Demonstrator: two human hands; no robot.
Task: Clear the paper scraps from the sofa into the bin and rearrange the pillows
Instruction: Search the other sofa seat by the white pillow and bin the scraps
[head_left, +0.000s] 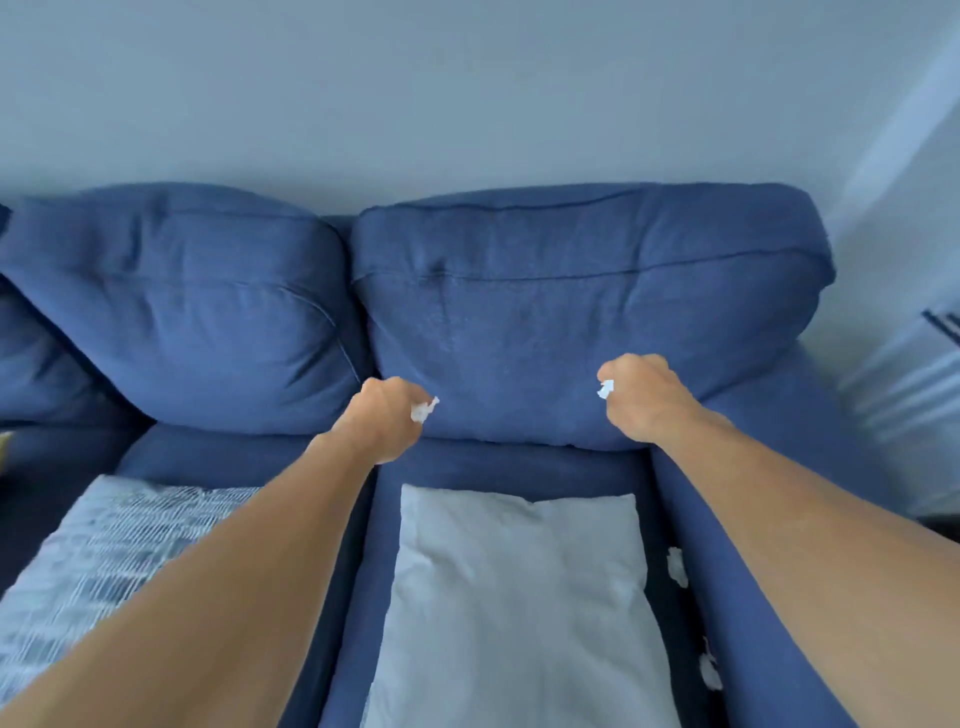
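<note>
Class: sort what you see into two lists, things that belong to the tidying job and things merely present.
Belongs to the job:
left hand with paper scrap
right hand with paper scrap
loose scraps
plain pillow
patterned pillow

Merely present:
back cushions
wall

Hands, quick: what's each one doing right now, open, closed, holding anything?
Left hand: closed in a fist on a white paper scrap.
Right hand: closed on another paper scrap.

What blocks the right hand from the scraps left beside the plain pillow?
Nothing lies over them. Two scraps sit in the open strip between the plain pillow and the sofa arm. But the right hand is closed on a scrap, as is the left hand on another. No bin is visible.
</note>
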